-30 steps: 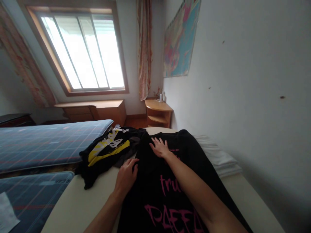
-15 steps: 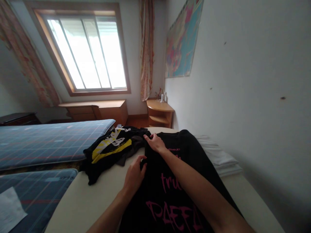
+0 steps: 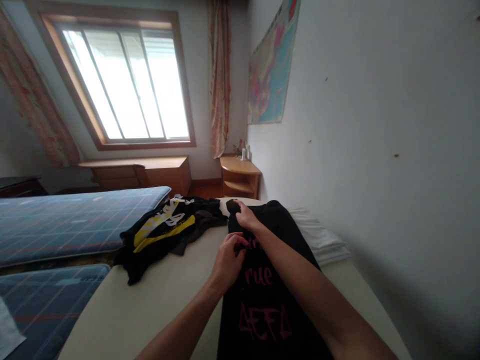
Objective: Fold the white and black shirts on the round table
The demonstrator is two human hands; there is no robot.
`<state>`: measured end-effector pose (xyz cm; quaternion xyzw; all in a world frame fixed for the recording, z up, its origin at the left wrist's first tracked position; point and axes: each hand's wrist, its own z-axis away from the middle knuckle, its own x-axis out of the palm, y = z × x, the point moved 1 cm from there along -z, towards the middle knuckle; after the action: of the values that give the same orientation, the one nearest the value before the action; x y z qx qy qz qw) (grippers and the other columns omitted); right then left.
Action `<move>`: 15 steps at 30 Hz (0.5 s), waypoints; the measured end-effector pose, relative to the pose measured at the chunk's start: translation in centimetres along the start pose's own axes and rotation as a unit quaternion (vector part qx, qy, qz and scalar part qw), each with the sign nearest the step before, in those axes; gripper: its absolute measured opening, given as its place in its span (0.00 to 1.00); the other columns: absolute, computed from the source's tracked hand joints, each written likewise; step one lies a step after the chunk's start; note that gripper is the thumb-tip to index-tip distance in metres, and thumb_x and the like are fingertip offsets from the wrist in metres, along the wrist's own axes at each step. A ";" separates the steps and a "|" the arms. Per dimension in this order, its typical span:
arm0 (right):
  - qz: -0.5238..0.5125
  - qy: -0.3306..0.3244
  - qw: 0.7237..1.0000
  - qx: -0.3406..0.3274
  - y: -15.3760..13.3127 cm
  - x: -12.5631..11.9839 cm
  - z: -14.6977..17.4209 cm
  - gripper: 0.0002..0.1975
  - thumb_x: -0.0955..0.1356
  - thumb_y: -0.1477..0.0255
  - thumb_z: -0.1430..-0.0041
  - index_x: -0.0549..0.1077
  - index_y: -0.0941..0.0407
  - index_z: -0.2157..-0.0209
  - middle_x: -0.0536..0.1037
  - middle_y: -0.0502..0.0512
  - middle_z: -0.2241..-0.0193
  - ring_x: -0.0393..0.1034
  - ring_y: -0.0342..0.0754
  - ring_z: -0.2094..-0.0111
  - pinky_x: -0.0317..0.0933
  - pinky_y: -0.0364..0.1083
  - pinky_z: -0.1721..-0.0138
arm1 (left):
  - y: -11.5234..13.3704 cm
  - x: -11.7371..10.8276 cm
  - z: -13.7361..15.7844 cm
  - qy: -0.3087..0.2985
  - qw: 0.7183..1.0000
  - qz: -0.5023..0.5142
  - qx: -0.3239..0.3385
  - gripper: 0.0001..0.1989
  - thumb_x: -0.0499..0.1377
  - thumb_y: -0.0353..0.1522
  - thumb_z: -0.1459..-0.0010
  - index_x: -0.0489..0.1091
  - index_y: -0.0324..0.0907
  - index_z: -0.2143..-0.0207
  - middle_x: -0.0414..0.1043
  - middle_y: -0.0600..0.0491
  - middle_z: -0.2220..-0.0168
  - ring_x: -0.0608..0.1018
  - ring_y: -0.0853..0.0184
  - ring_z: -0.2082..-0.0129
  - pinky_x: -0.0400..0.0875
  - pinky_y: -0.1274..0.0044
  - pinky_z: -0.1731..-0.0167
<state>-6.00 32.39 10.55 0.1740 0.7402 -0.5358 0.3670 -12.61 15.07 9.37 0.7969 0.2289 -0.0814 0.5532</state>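
Observation:
A black shirt (image 3: 270, 300) with pink lettering lies lengthwise on a cream rounded surface, and its left edge is folded inward over part of the print. My right hand (image 3: 245, 216) grips that edge near the far end, fingers pinched on the dark cloth. Closer to me, my left hand (image 3: 229, 257) is closed on the same edge, thumb and fingers curled together. My right forearm crosses above the shirt and hides some of the letters. A second black shirt (image 3: 165, 230) with a yellow and white print lies crumpled left of my hands.
Folded white cloth (image 3: 322, 240) lies along the right side, beside the wall. Blue plaid mattresses (image 3: 75, 220) stand at the left, with white paper (image 3: 9, 330) on the nearer one. A wooden corner shelf (image 3: 240, 167) and a desk (image 3: 168, 167) stand beyond.
Both hands have moved right with the shirt's left edge, folding it inward, so the first pink letters are now covered. The view has shifted slightly to the right.

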 end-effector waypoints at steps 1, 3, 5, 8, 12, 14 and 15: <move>-0.005 0.002 1.000 -0.004 0.7 -0.4 0.0 0.32 0.61 0.83 0.44 0.65 0.52 0.38 0.74 0.53 0.43 0.68 0.47 0.43 0.59 0.44 0.42 | 0.2 0.8 0.1 -0.006 1.000 0.010 -0.002 0.13 0.55 0.18 0.49 0.72 0.43 0.66 0.69 0.48 0.48 0.75 0.62 0.49 0.72 0.69 0.49; -0.012 0.001 1.000 0.001 2.4 -0.8 0.2 0.27 0.60 0.82 0.42 0.72 0.54 0.43 0.76 0.53 0.45 0.69 0.47 0.43 0.59 0.45 0.41 | 0.2 2.6 0.6 -0.030 0.999 0.022 -0.008 0.15 0.55 0.18 0.50 0.72 0.43 0.65 0.68 0.48 0.47 0.75 0.63 0.49 0.73 0.71 0.52; -0.015 -0.001 1.000 0.012 4.0 -0.9 0.6 0.23 0.62 0.80 0.41 0.74 0.58 0.45 0.77 0.58 0.47 0.71 0.50 0.45 0.61 0.47 0.42 | 0.1 4.2 1.4 -0.067 0.998 0.014 -0.017 0.16 0.55 0.17 0.51 0.71 0.43 0.64 0.66 0.48 0.46 0.74 0.63 0.48 0.74 0.74 0.54; -0.016 0.003 1.000 0.014 6.1 -0.5 1.6 0.25 0.66 0.78 0.44 0.72 0.60 0.43 0.76 0.62 0.46 0.72 0.53 0.45 0.62 0.50 0.43 | 0.0 5.3 3.2 -0.117 0.991 -0.070 -0.017 0.19 0.57 0.19 0.51 0.71 0.43 0.57 0.65 0.47 0.45 0.74 0.61 0.48 0.71 0.72 0.51; -0.012 0.017 1.000 -0.012 7.2 -0.3 2.2 0.29 0.65 0.80 0.45 0.68 0.61 0.40 0.71 0.62 0.41 0.65 0.50 0.40 0.56 0.49 0.38 | 0.8 4.9 5.2 -0.162 0.964 -0.210 -0.015 0.24 0.59 0.24 0.49 0.68 0.43 0.49 0.69 0.46 0.50 0.75 0.56 0.51 0.69 0.68 0.50; -0.007 0.026 0.999 -0.025 7.3 -0.6 2.1 0.30 0.64 0.81 0.45 0.67 0.61 0.39 0.69 0.61 0.39 0.62 0.49 0.38 0.53 0.49 0.36 | 1.3 4.6 5.6 -0.176 0.957 -0.228 -0.027 0.26 0.56 0.21 0.50 0.68 0.45 0.48 0.70 0.47 0.52 0.77 0.57 0.55 0.70 0.70 0.54; -0.004 0.031 0.999 -0.028 7.3 -0.8 2.0 0.31 0.63 0.82 0.45 0.66 0.60 0.38 0.67 0.61 0.38 0.61 0.49 0.37 0.52 0.49 0.36 | 1.6 4.5 5.7 -0.177 0.958 -0.224 -0.029 0.26 0.54 0.20 0.50 0.69 0.46 0.48 0.71 0.48 0.52 0.78 0.58 0.56 0.70 0.71 0.54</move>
<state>0.00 33.35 5.92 0.1774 0.7667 -0.5105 0.3465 -7.23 10.65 6.82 0.6818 0.3024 -0.3358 0.5753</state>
